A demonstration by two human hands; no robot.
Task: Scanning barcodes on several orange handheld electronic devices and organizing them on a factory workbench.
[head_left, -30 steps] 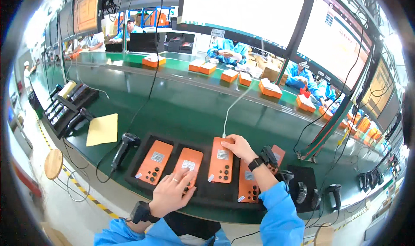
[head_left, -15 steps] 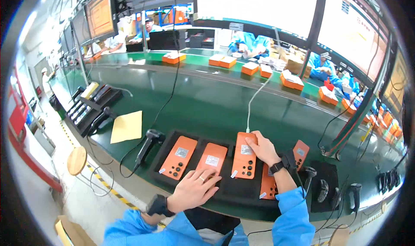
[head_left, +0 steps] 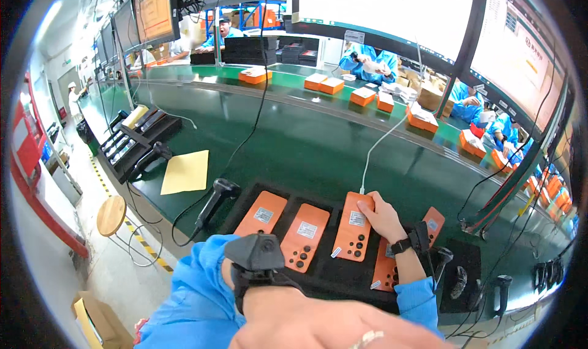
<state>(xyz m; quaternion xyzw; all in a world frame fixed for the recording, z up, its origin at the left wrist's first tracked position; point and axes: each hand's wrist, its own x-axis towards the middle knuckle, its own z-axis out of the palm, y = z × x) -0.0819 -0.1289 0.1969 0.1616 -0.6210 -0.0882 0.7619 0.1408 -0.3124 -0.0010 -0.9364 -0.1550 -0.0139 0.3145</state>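
My right hand grips an orange phone by its upper right edge, thumb on its back. A white cable is plugged into that phone's top end. More orange phones lie back up in a black foam tray: one phone beside the held one, another phone further left, and one partly behind my right wrist. Past that wrist shows a tilted orange phone. My left hand crosses the lower edge, close and blurred, its fingers mostly cut off.
A black barcode scanner stands left of the tray, near a yellow sheet and a black divided holder. Further scanners are at the right. Across the bench, people in blue sit behind orange boxes. Monitors hang above.
My left hand has left the second phone and swung down and right, close to the camera. My right hand still holds the cabled phone. The view has shifted slightly.
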